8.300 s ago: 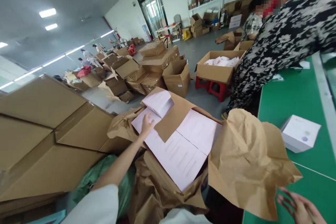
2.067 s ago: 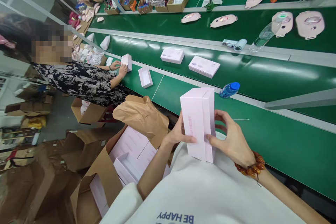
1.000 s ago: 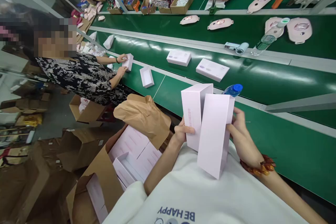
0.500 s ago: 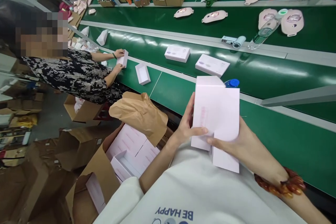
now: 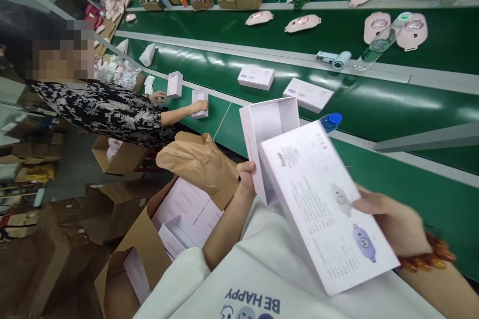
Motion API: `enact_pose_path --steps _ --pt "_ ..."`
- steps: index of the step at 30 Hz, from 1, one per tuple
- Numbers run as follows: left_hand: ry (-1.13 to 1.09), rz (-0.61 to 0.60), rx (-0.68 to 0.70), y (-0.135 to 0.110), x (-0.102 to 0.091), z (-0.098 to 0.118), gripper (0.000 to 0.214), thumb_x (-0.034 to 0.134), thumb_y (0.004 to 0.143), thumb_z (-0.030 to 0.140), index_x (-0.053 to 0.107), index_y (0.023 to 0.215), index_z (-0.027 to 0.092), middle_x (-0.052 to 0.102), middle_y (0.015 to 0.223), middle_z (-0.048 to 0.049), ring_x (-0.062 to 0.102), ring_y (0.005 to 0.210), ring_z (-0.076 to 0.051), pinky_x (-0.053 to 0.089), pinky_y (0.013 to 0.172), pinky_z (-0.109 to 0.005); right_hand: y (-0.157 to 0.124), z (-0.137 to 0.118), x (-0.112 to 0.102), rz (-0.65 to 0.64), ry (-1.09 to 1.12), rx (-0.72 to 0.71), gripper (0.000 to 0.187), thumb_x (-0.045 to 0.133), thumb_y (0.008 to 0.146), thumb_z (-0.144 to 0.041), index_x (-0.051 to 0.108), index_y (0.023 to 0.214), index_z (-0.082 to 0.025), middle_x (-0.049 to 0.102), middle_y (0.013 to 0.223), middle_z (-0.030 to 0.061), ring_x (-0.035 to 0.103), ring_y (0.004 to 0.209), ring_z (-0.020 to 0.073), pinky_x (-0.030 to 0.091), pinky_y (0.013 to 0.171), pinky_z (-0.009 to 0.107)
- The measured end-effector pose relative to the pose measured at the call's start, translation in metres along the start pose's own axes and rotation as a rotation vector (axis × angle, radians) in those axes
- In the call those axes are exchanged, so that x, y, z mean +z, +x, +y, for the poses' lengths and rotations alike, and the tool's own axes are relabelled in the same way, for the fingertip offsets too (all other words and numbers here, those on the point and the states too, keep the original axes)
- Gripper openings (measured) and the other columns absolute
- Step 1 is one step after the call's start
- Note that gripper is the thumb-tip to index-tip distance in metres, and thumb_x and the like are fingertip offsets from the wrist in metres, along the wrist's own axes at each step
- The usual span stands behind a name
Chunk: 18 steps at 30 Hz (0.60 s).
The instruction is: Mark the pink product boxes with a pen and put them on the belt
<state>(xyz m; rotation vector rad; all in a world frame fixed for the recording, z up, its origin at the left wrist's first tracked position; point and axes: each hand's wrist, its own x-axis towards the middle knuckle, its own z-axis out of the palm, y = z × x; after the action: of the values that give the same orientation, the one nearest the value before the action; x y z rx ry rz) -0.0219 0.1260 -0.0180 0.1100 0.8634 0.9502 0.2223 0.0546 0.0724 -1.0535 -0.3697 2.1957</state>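
Observation:
My left hand (image 5: pixel 246 177) grips the edge of an open, pale pink cardboard box base (image 5: pixel 269 132), whose hollow inside faces up and shows nothing in it. My right hand (image 5: pixel 389 224), wearing an amber bead bracelet, holds a pale pink box lid (image 5: pixel 318 204) by its long edge. The lid lies tilted over the base and partly hides its lower end. Its printed face shows small text and pictures of a pad-shaped product. Both hands are above my white "BE HAPPY" sweatshirt (image 5: pixel 250 304).
A green conveyor belt (image 5: pixel 411 174) runs past me, with a blue-capped water bottle (image 5: pixel 331 122) beyond the lid. A co-worker's hand (image 5: pixel 198 106) rests on a small white box (image 5: pixel 199 102). Kraft paper (image 5: pixel 198 164) and an open carton of pink boxes (image 5: pixel 183 204) are at my left.
The lid has come apart from the base and turned over, showing its printed face. My right hand has moved rightward. The co-worker's hand has moved onto the small white box.

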Motion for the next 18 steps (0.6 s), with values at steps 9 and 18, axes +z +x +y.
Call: enact_pose_path --steps 9,18 --pt "-0.014 -0.119 -0.152 0.01 0.0 -0.016 0.047 0.075 0.049 0.039 0.079 0.09 0.018 0.083 0.087 -0.0127 0.077 0.109 -0.047 0.059 0.102 -0.059 -0.024 0.022 -0.018 0.311 -1.028 -0.555 0.091 0.084 0.08 -0.071 0.057 0.159 -0.035 0.065 0.148 0.0171 0.076 0.113 0.0397 0.071 0.068 0.044" --pt "0.044 -0.181 -0.222 -0.024 0.001 -0.031 0.081 0.083 0.058 0.06 0.077 0.126 0.015 0.077 0.138 -0.0202 0.065 0.135 -0.052 0.054 0.11 -0.062 0.025 0.056 -0.049 0.343 -1.163 -1.006 0.063 0.051 0.1 -0.079 0.077 0.133 -0.033 0.062 0.132 0.0134 0.067 0.1 0.0285 0.062 0.089 0.051"
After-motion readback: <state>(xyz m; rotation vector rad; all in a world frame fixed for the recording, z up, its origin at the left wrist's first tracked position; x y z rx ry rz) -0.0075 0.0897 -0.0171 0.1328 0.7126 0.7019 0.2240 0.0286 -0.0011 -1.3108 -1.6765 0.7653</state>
